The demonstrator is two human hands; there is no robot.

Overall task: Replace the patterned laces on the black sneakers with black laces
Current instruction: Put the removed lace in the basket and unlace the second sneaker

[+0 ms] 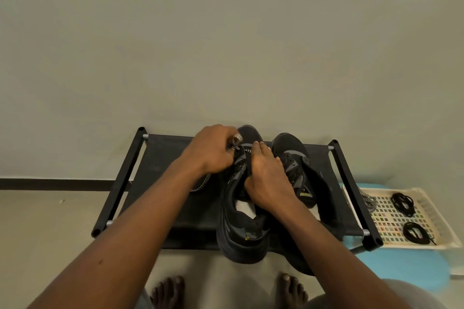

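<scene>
Two black sneakers stand on a low black rack (160, 158). My left hand (213, 150) pinches the patterned black-and-white lace (203, 183) near the toe of the left sneaker (241, 233); the lace's loose end trails down to the left under my wrist. My right hand (266, 178) rests on that sneaker's tongue and eyelets, with its fingers lying over the lacing. The right sneaker (298, 163) stands beside it with no lace visible. Two coiled black laces (403, 203) (416, 233) lie in a cream basket tray (437, 216) at the right.
Another patterned lace (369, 200) lies at the tray's left edge. The tray stands on a light blue surface (401, 268). A plain wall rises behind the rack. My bare feet (168, 291) are on the floor in front of it.
</scene>
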